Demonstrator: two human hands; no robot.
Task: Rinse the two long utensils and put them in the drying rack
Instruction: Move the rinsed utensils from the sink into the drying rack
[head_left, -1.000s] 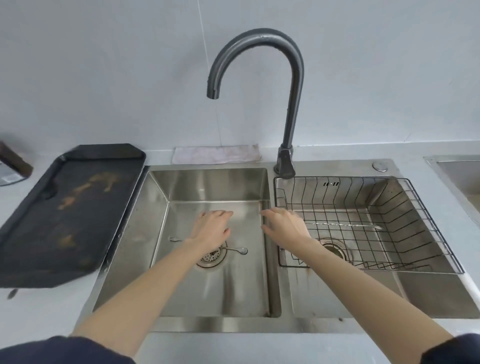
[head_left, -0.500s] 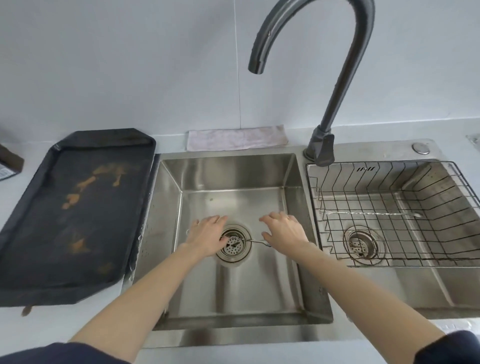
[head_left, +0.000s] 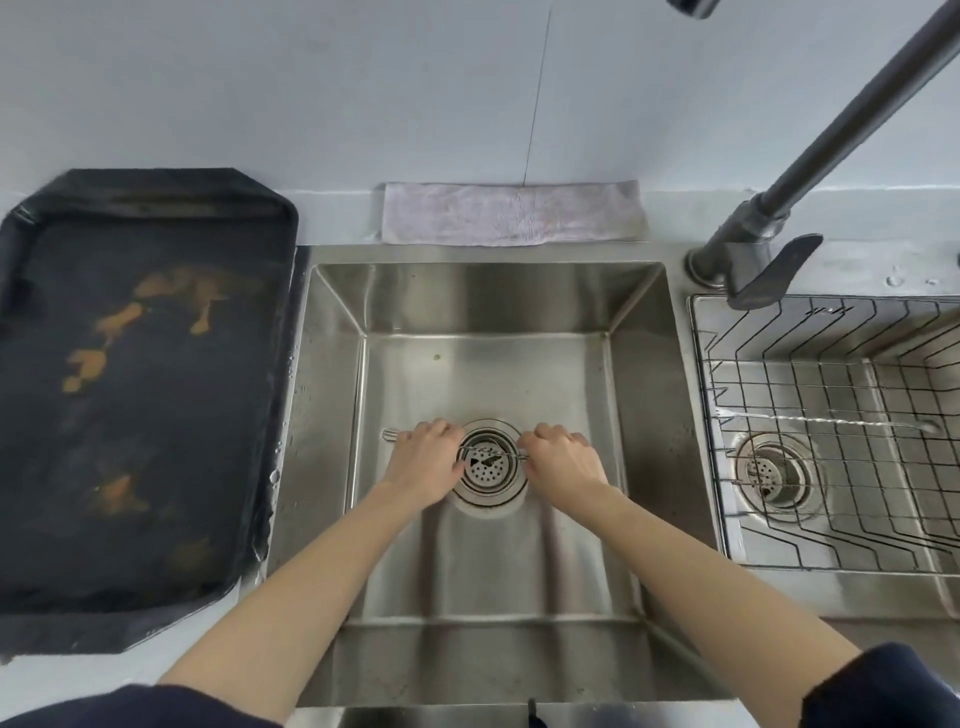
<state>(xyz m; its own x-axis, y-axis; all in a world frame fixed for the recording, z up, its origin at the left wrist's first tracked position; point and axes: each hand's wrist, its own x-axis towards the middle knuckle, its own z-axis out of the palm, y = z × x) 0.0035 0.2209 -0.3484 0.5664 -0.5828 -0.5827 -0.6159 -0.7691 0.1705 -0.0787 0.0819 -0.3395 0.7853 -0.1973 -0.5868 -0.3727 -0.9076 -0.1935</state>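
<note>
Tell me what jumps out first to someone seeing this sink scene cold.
Both hands, the left hand and the right hand, meet low in the steel sink, gripping a thin long utensil across the drain strainer. Left of the basin lies a stained black tray; right sits the wire drying rack.

One thin metal utensil (head_left: 493, 453) lies across my sink drain; the other utensil (head_left: 826, 420) rests flat in the drying rack (head_left: 727, 519)

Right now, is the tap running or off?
Apparently off. No stream falls from the faucet into the left basin, where both hands hold a thin utensil over the drain.
</note>
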